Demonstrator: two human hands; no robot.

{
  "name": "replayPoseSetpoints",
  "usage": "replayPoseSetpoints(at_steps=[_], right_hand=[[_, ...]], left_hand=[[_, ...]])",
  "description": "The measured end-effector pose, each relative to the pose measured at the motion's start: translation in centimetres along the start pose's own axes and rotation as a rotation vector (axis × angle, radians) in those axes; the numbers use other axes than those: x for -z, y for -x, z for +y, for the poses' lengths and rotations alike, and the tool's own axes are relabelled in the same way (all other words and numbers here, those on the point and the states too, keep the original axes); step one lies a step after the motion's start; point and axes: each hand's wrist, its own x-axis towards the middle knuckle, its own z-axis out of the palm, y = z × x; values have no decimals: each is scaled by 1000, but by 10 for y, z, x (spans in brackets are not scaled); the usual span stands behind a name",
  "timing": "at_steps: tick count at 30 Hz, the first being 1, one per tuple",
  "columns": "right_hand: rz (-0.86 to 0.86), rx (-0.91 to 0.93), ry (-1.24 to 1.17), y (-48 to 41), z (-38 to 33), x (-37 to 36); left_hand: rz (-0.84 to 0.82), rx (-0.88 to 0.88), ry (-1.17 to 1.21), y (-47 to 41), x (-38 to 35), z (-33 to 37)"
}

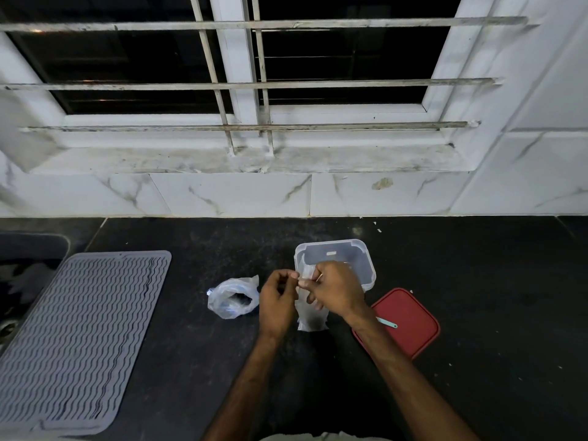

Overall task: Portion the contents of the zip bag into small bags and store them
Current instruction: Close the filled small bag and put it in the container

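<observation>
Left hand: fingers curled; the top edge of the small bag is pinched between thumb and forefinger.
Right hand: curled over the bag's mouth from the right, the top gripped; the fingertips are partly hidden.
Small bag: held upright between both hands, its base down at the black counter; whether it touches cannot be told.
Clear container: lidless, just behind the hands; its near-left rim is overlapped by the small bag.
Red lid: laid flat just right of the right wrist, one corner covered by the forearm; a teal utensil is rested on it.
Crumpled plastic bag: near the left hand but apart from it, mouth open, dark contents seen inside.
Grey ridged mat: far left, well apart.
Room: a broad stretch of counter lies between mat and crumpled bag, another right of the lid; the back edge is closed by wall tiles.
</observation>
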Motion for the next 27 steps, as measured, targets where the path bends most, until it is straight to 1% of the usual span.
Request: replayPoseSetpoints(at_steps=[2, 4, 7, 10, 15, 20, 25, 27], right_hand=[[50, 19, 104, 0, 0, -3], [70, 45, 114, 0, 0, -5], [46, 55, -46, 0, 1, -9], [24, 67, -197, 1, 5, -11], [-23, 85, -417, 0, 13, -12], [-77, 57, -513, 0, 20, -15], [-176, 58, -725, 8, 12, -4], [-193, 62, -724, 7, 10, -3]], left_hand=[[-1, -5, 18, 3, 1, 0], [-19, -4, 38, 6, 2, 2], [-89, 8, 113, 9, 3, 6], [-124, 14, 179, 8, 7, 6], [-186, 99, 329, 8, 12, 7], [-209, 155, 339, 9, 12, 5], [-213, 179, 323, 11, 14, 6], [-227, 180, 327, 14, 14, 7]])
